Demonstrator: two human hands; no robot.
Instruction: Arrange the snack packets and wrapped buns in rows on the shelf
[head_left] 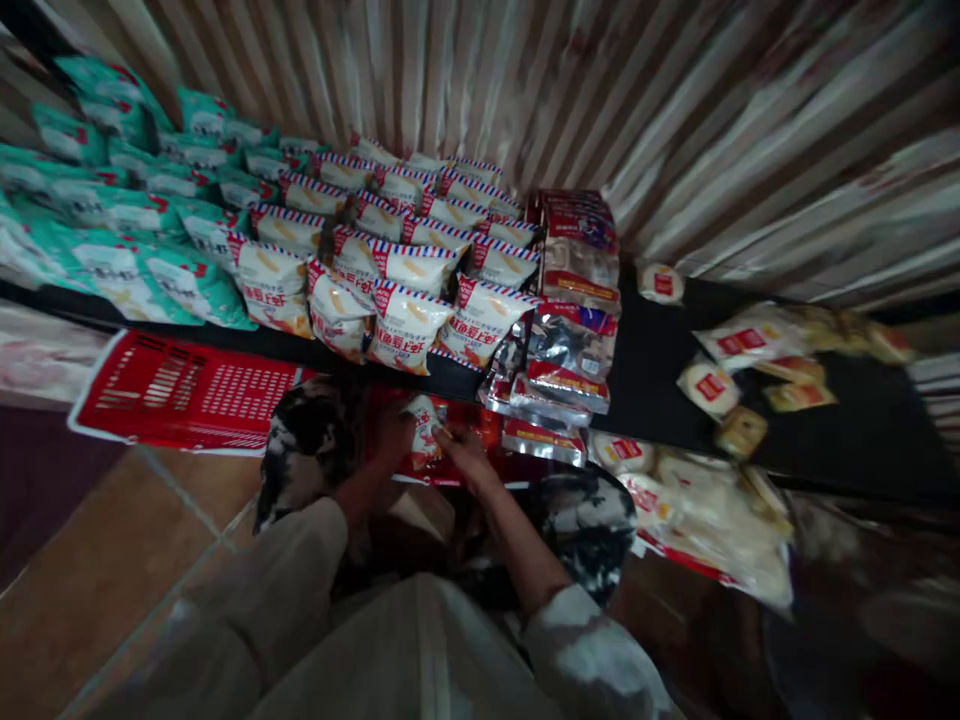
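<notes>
A white and red snack bag (424,432) is between my hands, low in front of the bench and over a red printed sheet (202,390). My left hand (391,436) is closed on the bag's left side, its fingers dark and partly blurred. At the opposite edge, my right hand (466,456) grips it with bent fingers. Just beyond stand rows of white snack bags with striped tops (411,328). To their right are stacked silver and red packets (568,350), some hanging over the bench's front edge.
Teal snack bags (120,270) fill the left of the black bench (645,370). Round white packs (709,388) and small yellowish packets (801,396) lie on the right. Clear plastic packages (697,500) sit below the front edge. A pleated curtain (480,80) hangs behind.
</notes>
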